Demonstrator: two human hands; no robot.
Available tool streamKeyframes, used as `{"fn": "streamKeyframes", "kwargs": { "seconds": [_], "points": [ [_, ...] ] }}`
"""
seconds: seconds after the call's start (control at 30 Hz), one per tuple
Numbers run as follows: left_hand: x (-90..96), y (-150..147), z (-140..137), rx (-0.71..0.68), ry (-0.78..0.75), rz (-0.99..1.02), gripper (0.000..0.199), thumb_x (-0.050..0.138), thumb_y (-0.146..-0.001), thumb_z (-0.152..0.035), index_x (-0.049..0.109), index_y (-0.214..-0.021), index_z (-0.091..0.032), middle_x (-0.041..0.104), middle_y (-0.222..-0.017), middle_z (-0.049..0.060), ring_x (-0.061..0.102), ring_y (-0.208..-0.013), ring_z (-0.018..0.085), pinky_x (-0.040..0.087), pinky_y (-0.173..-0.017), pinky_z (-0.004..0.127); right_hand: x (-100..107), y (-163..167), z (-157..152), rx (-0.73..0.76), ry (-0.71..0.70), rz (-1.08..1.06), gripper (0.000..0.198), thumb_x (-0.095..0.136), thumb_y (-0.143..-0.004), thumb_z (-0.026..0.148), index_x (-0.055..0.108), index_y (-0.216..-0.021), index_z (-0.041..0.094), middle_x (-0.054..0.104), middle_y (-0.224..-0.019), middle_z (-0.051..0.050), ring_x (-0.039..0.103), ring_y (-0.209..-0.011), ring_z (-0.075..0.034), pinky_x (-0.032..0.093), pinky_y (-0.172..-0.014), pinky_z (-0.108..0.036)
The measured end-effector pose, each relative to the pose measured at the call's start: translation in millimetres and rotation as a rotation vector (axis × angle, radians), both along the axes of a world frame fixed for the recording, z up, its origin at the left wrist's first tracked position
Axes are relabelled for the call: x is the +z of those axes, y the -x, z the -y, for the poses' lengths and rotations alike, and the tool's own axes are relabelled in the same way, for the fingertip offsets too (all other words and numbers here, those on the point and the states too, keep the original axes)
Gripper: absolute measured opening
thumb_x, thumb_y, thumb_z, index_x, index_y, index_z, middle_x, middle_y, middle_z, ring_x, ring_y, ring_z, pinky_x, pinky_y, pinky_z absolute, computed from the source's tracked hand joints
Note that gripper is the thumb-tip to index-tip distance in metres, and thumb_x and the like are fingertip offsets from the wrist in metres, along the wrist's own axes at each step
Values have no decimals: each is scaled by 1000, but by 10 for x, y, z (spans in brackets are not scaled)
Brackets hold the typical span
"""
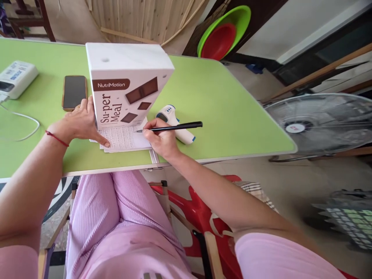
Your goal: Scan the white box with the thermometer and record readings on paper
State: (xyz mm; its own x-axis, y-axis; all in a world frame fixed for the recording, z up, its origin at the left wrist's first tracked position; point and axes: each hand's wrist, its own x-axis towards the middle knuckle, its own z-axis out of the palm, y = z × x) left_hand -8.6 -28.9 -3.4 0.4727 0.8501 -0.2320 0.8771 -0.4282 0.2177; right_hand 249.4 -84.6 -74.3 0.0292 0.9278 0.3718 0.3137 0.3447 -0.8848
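1. Table (232, 124): green top, pale rim; near edge runs across, just above the person's lap.
2. Fan (316, 120): off the table, beyond its right edge.
3. Box (100, 91): white, printed "NutriMotion Su-per Meal" in brown; stands upright, set back from the near edge.
4. Sheets (122, 141): stacked, edges misaligned, lying close to the near edge at the foot of the box. Top sheet bears dense lines of small marks, too small to read. Whether the box rests on them cannot be determined.
5. Left hand (83, 122): open, palm down; thumb on the sheets' left part, fingers along the box's left side.
6. Right hand (161, 139): closed around a pen (188, 125), above the sheets' right part, near the near edge.
7. White device (21, 79): toward the table's left end, cable (31, 118) attached.
8. Thermometer (186, 135): gun-shaped, white and blue; right of the sheets, partly hidden by the right hand.
9. Phone (74, 93): screen dark; left of the box, nearer the far edge than the sheets.
10. Pen: black; tip at the top sheet, contact unconfirmed.
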Motion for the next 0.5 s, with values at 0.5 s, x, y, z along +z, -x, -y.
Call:
{"fn": "streamKeyframes", "kwargs": {
  "seconds": [0.5],
  "points": [
    [-27,-12,-7,28,9,-27,160,73,-43,-88,-10,-164,-25,13,-168,16,14,-151,54,25,-119,66,-80,-23,17,31,-78,145,13,64,-83,31,58,-75,24,60,-66,3,52,-58,-13,49,-57,-29]
  ]
}}
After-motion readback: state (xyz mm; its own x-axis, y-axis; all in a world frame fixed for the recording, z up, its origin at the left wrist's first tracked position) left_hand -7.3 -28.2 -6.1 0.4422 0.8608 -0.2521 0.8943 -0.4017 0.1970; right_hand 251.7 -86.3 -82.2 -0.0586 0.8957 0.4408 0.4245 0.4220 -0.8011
